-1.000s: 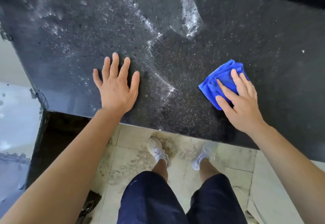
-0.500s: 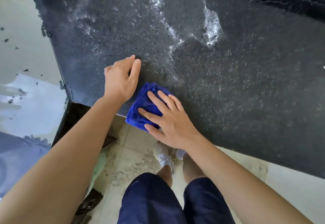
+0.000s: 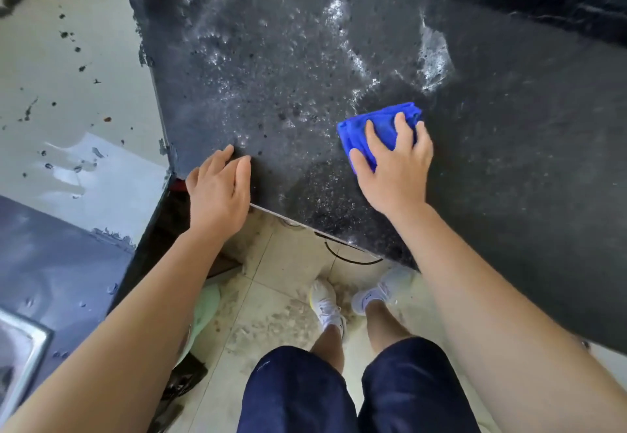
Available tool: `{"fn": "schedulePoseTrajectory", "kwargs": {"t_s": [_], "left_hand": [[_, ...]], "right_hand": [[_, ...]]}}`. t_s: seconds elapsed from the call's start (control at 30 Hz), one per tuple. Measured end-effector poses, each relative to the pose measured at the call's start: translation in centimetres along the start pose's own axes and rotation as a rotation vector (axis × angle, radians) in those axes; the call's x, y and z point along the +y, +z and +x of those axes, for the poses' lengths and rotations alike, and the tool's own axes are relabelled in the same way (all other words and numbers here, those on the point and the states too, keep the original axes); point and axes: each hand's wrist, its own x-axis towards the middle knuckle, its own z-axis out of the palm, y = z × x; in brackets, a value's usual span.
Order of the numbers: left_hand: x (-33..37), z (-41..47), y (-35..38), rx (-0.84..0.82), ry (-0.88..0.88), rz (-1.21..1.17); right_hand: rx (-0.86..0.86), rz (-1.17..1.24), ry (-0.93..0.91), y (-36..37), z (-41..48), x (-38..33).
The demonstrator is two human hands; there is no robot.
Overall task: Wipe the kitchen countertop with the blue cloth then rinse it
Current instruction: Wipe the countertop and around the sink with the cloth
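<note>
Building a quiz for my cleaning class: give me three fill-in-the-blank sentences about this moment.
1. The right hand presses down on a folded cloth whose colour is ____.
2. The left hand rests at the near edge of the dark countertop and holds ____.
3. On the tiled floor below, the person's shoes are coloured ____.

Missing words: blue; nothing; white.

cloth [image 3: 376,127] on countertop [image 3: 509,127], right of hand [image 3: 217,191]
</note>
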Motion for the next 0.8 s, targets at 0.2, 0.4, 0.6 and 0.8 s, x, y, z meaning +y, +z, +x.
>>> {"fn": "schedulePoseTrajectory", "kwargs": {"t_s": [0.2, 0.4, 0.6, 0.8], "left_hand": [[-1.7, 0.5, -0.8, 0.089, -0.099, 0.038], [0.7, 0.8, 0.4, 0.076, -0.063, 0.043], [2.4, 0.4, 1.5, 0.071, -0.055, -0.041], [-0.6, -0.9, 0.0, 0.038, -0.113, 0.029]], "right_hand": [[-0.117, 0.033, -0.338, 2.8, -4.3, -10.3], [-0.032, -0.017, -0.338, 0.4, -1.6, 0.2], [-0.009, -0.062, 0.158, -3.0, -0.3, 9.9], [-0.038, -0.044, 0.033, -0.7, -2.7, -0.3]]}}
